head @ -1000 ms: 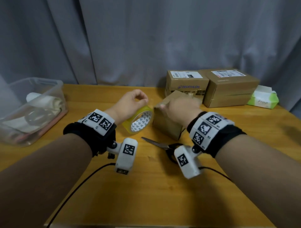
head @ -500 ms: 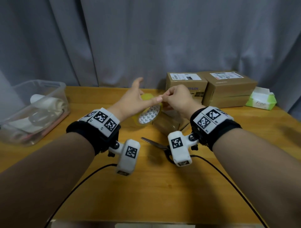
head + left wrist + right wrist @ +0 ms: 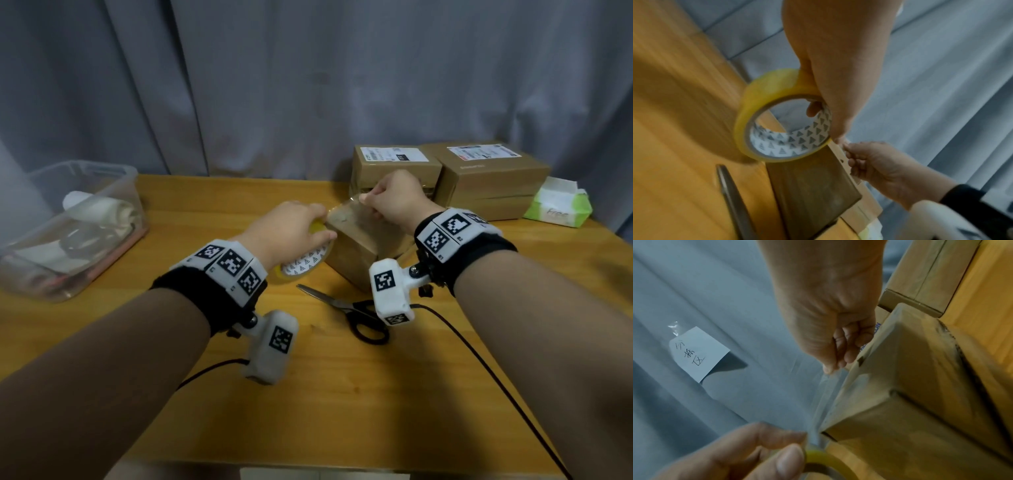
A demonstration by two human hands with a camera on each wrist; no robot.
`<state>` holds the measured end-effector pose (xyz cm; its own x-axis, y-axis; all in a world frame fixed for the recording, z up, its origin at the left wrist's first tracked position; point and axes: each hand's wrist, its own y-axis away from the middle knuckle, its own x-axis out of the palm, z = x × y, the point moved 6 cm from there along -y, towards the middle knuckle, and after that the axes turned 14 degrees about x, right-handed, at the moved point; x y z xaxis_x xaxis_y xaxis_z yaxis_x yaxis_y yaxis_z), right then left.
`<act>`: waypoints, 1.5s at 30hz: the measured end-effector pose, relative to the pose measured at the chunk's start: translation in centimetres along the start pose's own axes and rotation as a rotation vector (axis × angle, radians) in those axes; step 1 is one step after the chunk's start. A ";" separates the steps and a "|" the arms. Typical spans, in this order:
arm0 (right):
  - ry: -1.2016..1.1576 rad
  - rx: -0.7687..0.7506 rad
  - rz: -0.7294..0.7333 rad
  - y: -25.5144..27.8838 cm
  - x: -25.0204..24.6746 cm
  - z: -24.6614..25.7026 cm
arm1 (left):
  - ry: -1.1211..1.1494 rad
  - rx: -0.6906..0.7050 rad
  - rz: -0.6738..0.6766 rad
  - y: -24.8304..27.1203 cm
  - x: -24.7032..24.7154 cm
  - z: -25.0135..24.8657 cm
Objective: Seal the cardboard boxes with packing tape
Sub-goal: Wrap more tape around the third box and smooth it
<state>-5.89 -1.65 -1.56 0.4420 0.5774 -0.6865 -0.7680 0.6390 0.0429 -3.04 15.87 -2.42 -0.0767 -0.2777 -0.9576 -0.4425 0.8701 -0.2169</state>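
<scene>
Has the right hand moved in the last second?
Yes. The right hand has gone up and away from the scissors, toward the stacked boxes, pinching the tape end over the small box.

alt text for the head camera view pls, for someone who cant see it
Over a small cardboard box on a wooden table, the left hand grips a yellow tape roll while the right hand pinches the clear tape end. Scissors lie nearer the camera.

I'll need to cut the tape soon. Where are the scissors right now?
In the head view the scissors lie on the table, just in front of the small box, between the two wrists, untouched by either hand.
</scene>
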 end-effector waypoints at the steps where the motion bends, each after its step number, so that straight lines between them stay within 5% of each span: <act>1: 0.027 -0.004 -0.010 -0.1 0.1 0.0 | -0.005 -0.001 0.013 -0.3 0.1 -0.2; 22: 0.257 -0.043 -0.011 -1.8 1.7 0.4 | -0.029 -0.049 0.110 -1.0 1.1 0.5; 25: 0.339 -0.075 -0.104 -1.6 1.9 0.4 | -0.022 -0.042 0.110 -1.2 1.2 0.4; 28: 0.377 -0.275 -0.217 -0.3 1.3 1.6 | -0.003 -0.046 0.113 -1.3 1.1 0.4; 31: 0.552 -0.587 0.169 1.8 3.9 2.2 | -0.007 -0.037 0.115 -1.4 1.0 0.4; 33: 0.768 -0.493 0.376 1.9 4.7 -0.6 | -0.002 -0.027 0.124 -1.4 1.1 0.5; 36: 0.891 -0.280 0.263 -0.1 2.3 -2.9 | 0.002 -0.041 0.156 -1.6 1.3 1.0; 41: 0.895 -0.360 0.294 1.4 4.0 -1.6 | -0.014 -0.007 0.158 -2.4 0.9 1.4; 45: 0.846 -0.249 0.210 0.0 4.4 -0.5 | 0.005 -0.003 0.174 -3.5 1.4 1.9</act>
<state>-4.11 0.67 -4.94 -0.1311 0.0408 -0.9905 -0.9160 0.3771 0.1368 0.11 13.22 -3.38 -0.1567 -0.1254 -0.9797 -0.4249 0.9040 -0.0477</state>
